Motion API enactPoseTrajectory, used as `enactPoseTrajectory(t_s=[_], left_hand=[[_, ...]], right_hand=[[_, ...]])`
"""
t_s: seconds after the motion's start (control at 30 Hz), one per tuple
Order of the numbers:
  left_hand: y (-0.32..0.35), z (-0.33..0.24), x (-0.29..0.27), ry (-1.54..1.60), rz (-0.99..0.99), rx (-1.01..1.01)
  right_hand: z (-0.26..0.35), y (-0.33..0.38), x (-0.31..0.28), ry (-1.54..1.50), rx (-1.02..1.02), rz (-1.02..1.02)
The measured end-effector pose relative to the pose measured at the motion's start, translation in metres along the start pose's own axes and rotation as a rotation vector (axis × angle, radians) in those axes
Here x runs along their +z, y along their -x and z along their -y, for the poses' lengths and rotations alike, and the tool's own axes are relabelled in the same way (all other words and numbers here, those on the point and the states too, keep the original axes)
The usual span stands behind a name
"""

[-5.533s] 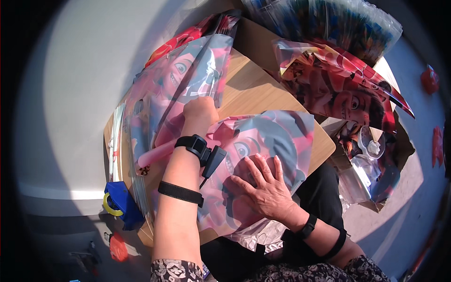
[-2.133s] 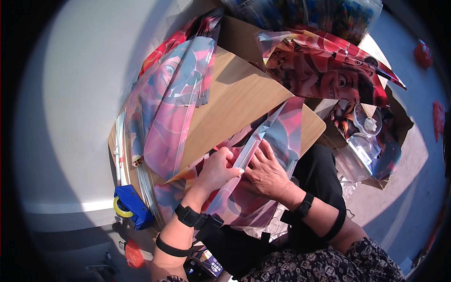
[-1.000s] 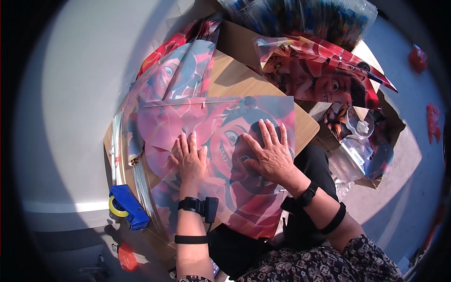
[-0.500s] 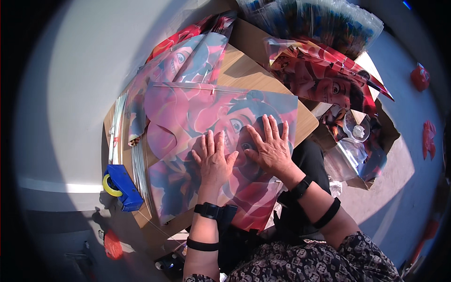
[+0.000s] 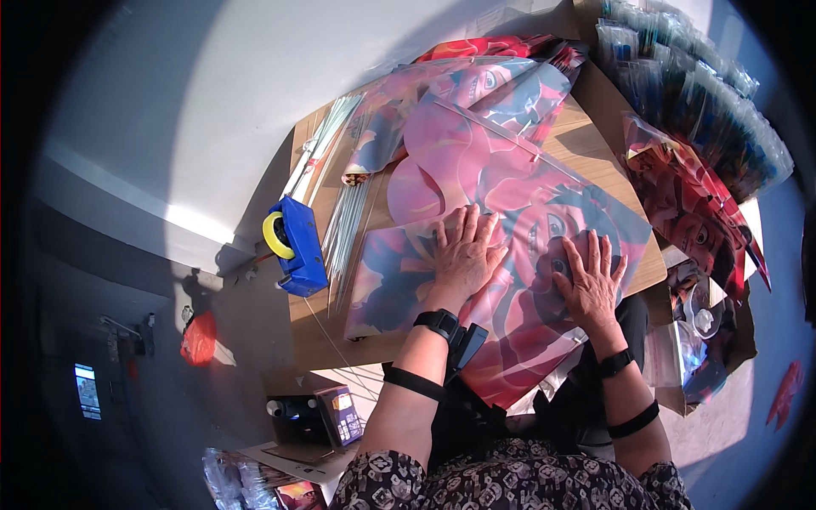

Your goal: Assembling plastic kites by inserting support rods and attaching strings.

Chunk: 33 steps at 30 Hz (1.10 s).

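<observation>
The person sits at a low wooden board [image 5: 595,140] and presses both hands flat on a large printed plastic sheet [image 5: 510,221], pink and red with cartoon pictures. The left hand [image 5: 463,255] lies palm down near the middle of the sheet, the fingers stretched forward and a little apart, the wrist straight, with a black device strapped on it. The right hand [image 5: 591,285] lies palm down too, closer to the right edge of the board, its fingers fanned out wider. Neither hand grasps anything (they only push down on the sheet). The sheet covers most of the board, and its near corner hangs over the edge toward the person's lap.

Left of the sheet lies a bundle of thin pale sticks [image 5: 344,229], and beside them a blue tape dispenser [image 5: 297,246] with a yellow roll sits at the board's left edge. More printed sheets [image 5: 705,212] are piled at the right.
</observation>
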<state>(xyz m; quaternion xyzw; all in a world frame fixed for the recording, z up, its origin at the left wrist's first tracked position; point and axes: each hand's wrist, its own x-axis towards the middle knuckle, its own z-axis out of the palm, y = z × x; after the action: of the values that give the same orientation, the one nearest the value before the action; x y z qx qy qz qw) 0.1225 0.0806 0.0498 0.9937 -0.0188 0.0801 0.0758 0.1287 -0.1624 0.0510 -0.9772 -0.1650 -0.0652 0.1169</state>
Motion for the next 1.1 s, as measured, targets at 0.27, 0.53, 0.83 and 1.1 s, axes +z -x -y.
enactPoseTrajectory(t_s=[0.27,0.53,0.83,1.1], left_hand=[[-0.001,0.040,-0.010,0.138,-0.037,-0.154],[0.081,0.088,-0.055,0.232,-0.496,-0.290],[0.224,0.143,-0.061,0.236,-0.552,-0.905],[0.226,0.153,-0.066,0.275,-0.502,-1.063]], right_hand=[[0.008,-0.003,0.002,0.068,-0.007,0.026],[0.010,-0.005,-0.005,0.097,0.012,0.109],[0.012,-0.003,0.001,0.114,0.027,0.124],[0.006,-0.006,0.004,0.137,0.044,0.132]])
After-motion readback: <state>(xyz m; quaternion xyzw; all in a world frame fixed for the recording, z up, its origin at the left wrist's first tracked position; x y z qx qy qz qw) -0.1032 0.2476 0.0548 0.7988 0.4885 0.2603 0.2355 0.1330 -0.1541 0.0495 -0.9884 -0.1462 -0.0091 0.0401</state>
